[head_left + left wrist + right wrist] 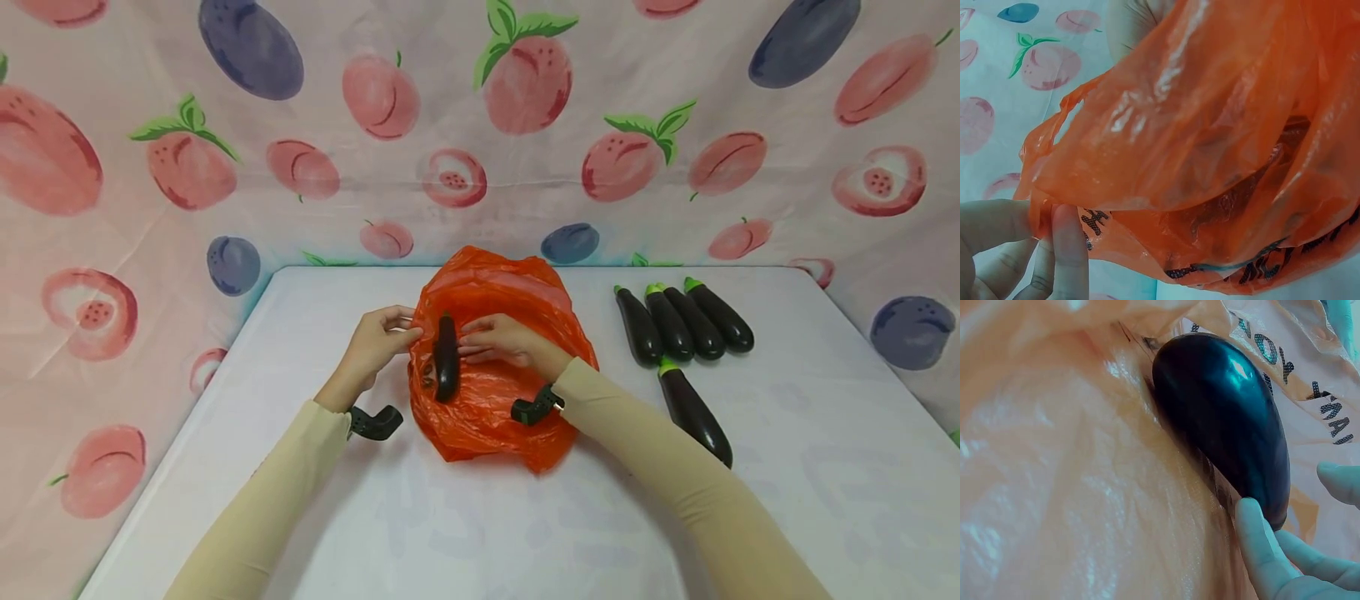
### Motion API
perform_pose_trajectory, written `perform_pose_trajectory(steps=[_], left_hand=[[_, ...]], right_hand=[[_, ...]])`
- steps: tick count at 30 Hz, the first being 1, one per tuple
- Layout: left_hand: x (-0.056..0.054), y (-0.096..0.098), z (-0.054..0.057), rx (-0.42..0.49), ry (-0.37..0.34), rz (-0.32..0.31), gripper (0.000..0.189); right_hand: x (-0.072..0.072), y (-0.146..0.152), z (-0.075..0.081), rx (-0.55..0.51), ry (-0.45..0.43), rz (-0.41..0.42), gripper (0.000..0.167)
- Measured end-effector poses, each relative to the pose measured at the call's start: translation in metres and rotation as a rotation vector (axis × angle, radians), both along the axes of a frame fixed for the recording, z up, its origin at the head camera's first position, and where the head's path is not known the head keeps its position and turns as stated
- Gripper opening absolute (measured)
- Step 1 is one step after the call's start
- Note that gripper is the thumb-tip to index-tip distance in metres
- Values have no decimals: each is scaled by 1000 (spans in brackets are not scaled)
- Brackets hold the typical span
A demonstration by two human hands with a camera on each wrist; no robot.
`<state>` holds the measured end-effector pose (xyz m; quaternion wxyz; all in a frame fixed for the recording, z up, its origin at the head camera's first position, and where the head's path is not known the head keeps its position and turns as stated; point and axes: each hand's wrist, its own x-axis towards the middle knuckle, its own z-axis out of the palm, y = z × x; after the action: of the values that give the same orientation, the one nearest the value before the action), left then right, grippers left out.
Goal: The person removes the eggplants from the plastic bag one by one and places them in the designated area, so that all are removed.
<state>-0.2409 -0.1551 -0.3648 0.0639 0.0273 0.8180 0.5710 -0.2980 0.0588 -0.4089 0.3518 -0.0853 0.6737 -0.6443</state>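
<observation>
An orange plastic bag (517,392) lies spread with its mouth open. Inside it, against the left wall, is a dark purple eggplant (447,360). My left hand (378,342) pinches the bag's left edge between thumb and fingers; the left wrist view shows the pinched orange film (1040,212) close up. My right hand (506,340) is inside the bag, just right of the eggplant. In the right wrist view its fingertips (1249,515) meet the lower end of the eggplant (1222,419), while the thumb (1338,481) stands apart from it.
Several eggplants lie in a row (675,325) at the right rear of the white table (810,467). One more eggplant (693,412) lies nearer, partly behind the right sleeve. A fruit-print cloth (300,225) hangs behind the table.
</observation>
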Motion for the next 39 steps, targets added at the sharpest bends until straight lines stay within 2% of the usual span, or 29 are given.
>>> perform_pose_trajectory(steps=[11, 18, 25, 33, 39], left_hand=[[-1, 0, 0, 1, 2, 3, 31], [-1, 1, 1, -5, -4, 7, 31], [-2, 2, -1, 0, 1, 5, 32], [-3, -1, -4, 12, 28, -7, 32], [-3, -2, -3, 7, 9, 0, 32]], right_hand=[[-5, -1, -7, -27, -44, -14, 43], [-4, -1, -7, -46, -75, -5, 43], [0, -10, -4, 14, -20, 30, 43], [6, -17, -3, -19, -26, -11, 39], [7, -18, -4, -36, -57, -26, 39]])
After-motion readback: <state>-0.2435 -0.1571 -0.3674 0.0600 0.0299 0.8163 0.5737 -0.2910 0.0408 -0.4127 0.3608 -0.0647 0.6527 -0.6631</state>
